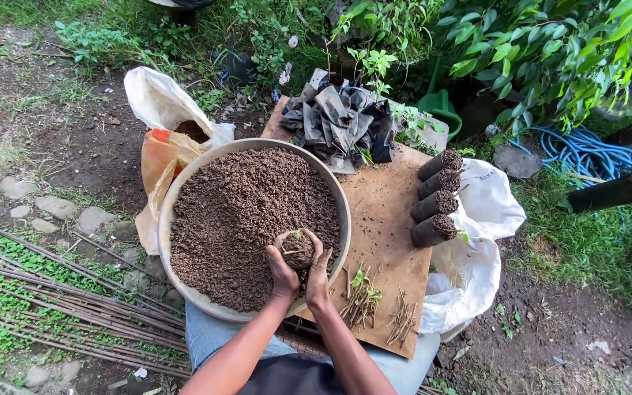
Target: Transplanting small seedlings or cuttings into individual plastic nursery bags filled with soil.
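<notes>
Both hands wrap one small soil-filled bag: the left hand cups its left side and the right hand its right, fingers curled round it, probably to keep it upright and firm about the tiny cutting standing in its top. They hold it over the near edge of a wide basin of brown soil, so spilled crumbs fall back in. Beyond lie cuttings on a board, four filled bags in a row, crumpled black bags and white sacks.
</notes>
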